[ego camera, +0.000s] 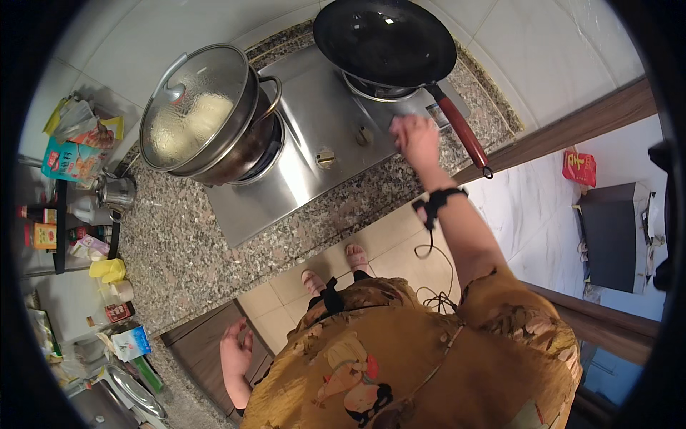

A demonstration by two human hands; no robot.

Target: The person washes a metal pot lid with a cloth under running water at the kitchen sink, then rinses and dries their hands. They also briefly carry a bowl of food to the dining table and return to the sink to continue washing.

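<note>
My right hand is over the front right of the stainless steel gas hob, close to a control knob. Its fingers are curled, and I cannot tell whether anything is in them. Nearby, the red wooden handle of a black wok points toward me, apart from the hand. On the left burner stands a metal steamer pot under a fogged glass lid, with pale dough-like food showing through. My left hand hangs beside the brown cabinet front, fingers loosely apart, holding nothing.
A granite counter runs along the hob. Seasoning packets, a metal jug and bottles on a rack crowd its left side. A steel lid lies lower left. A thin cable dangles from my right wrist strap.
</note>
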